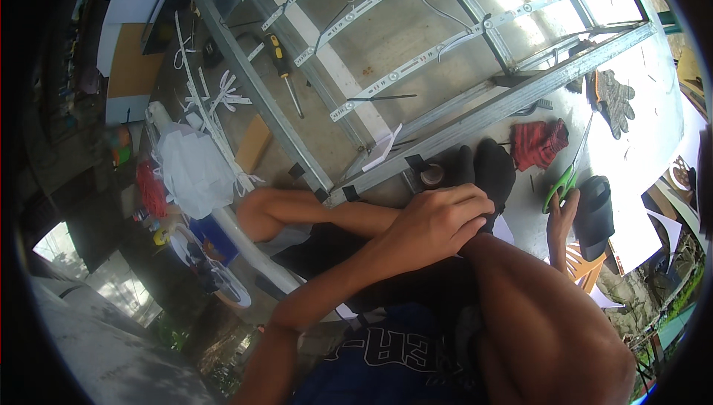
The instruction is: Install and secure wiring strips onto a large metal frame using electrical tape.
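My right hand (562, 219) grips the green-handled scissors (562, 186) by the handle, low on the right. The blades point away, toward a grey work glove (616, 103). My left hand (444, 219) lies over my lower leg, its fingers curled and pressed together beside a black sock (494, 171). Whatever those fingers may hold is hidden under them. Ahead of my legs is a metal frame (453, 123) of grey bars, with white perforated LED strips (394, 78) fixed across it and loose wires on them.
A yellow-and-black screwdriver (280, 63) lies by the frame. Right of my feet are a red-and-black cloth (538, 145) and a black slipper (594, 216). Left stand a white plastic bag (193, 167), cut white strips (223, 93) and an electric fan (212, 264). A roll of tape (431, 175) sits near my foot.
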Demonstrator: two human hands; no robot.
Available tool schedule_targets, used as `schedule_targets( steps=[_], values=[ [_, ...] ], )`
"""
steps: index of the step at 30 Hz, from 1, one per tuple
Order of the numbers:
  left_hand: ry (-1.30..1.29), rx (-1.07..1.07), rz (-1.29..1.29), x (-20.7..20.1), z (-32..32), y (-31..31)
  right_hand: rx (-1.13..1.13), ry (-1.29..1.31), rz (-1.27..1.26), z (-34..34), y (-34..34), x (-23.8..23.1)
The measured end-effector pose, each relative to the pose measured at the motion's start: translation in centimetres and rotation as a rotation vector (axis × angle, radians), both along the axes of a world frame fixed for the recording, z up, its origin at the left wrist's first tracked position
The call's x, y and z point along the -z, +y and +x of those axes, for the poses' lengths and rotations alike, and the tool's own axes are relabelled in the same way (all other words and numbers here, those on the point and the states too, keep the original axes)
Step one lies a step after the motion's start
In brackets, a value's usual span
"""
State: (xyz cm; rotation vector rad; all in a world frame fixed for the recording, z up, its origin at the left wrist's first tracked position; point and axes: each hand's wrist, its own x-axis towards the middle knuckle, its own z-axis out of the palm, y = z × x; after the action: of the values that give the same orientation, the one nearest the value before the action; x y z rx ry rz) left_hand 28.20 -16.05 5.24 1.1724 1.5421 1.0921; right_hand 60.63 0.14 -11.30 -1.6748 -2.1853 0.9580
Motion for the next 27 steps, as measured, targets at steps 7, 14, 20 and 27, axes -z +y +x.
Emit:
schedule_targets(
  steps=[7,14,20,27],
  values=[
    [0.324,0.068,-0.127,3.4,0.4,-1.3,-0.084,-0.162,0.150,-1.6,-0.8,-0.8],
    [0.451,-0.250,-0.494,11.6,-2.2,-7.9,-0.251,-0.346,0.331,-2.0,-1.0,-2.3],
    [0.533,-0.316,-0.337,13.2,-1.2,-8.4,-0.291,-0.356,0.407,-5.6,-0.9,-5.2],
    [0.634,-0.246,-0.263,13.3,0.4,-6.1,-0.367,-0.200,0.361,-8.7,-1.7,-5.5]
  ],
)
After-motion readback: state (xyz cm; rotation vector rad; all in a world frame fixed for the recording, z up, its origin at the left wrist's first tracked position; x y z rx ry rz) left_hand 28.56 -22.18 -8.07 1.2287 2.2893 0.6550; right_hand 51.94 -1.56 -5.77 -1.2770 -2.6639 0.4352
